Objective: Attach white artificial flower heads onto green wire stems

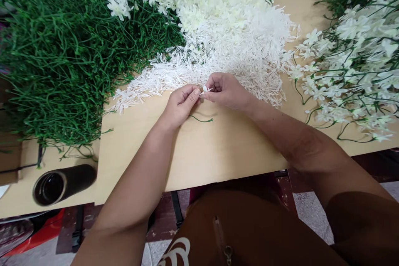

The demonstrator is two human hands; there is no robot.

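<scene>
Piece (205, 89), small and white, held at the meeting point of both hands, over the table (140, 141). Left hand (184, 100) closed in a pinch on one end, thumb uppermost; right hand (225, 90) pinching from the other side, thumb below, forefinger curled above. Green stem (202, 120) jutting out below the left hand; cannot tell whether gripped at the hidden end or lying loose.

For good work, probably best to brace the left pinch, leave fine turning to the right fingertips, and press lightly, with a likely risk of creasing so thin a piece.

Sticks (149, 81), thin and white, heaped just beyond both hands, perhaps close enough to catch on knuckles; better to lift slightly when shifting. Petals (202, 0) piled farther beyond. Stems (62, 58) in a broad green tangle left of the left hand, some ends straying over the table. Flowers (352, 50), white on green, massed right of the right hand. Cup (79, 178), dark, left of the left forearm; worth minding with the elbow.
</scene>
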